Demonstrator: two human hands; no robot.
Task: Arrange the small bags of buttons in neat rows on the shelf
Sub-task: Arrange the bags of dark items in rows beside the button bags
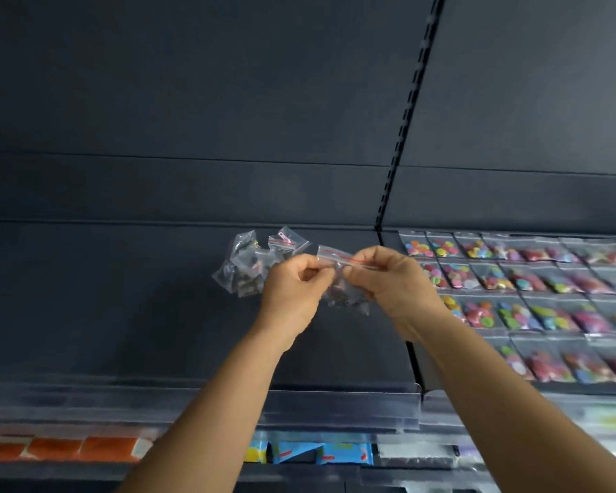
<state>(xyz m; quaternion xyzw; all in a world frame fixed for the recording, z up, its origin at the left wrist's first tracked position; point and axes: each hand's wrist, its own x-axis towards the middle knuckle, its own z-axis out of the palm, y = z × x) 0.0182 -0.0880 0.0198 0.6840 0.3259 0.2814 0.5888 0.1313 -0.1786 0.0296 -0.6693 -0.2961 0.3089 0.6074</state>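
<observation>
I have my left hand (297,279) and right hand (388,275) both pinching the top of one small clear bag (345,279) above the dark shelf (121,297), and a loose pinch could drop it onto the heaped bags (253,265) just behind.

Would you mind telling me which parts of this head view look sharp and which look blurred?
Head view: both hands and the held bag are fairly sharp; the lower shelf edge and right-hand button bags smear with motion blur; the wide lens bends the upright rail.
</observation>
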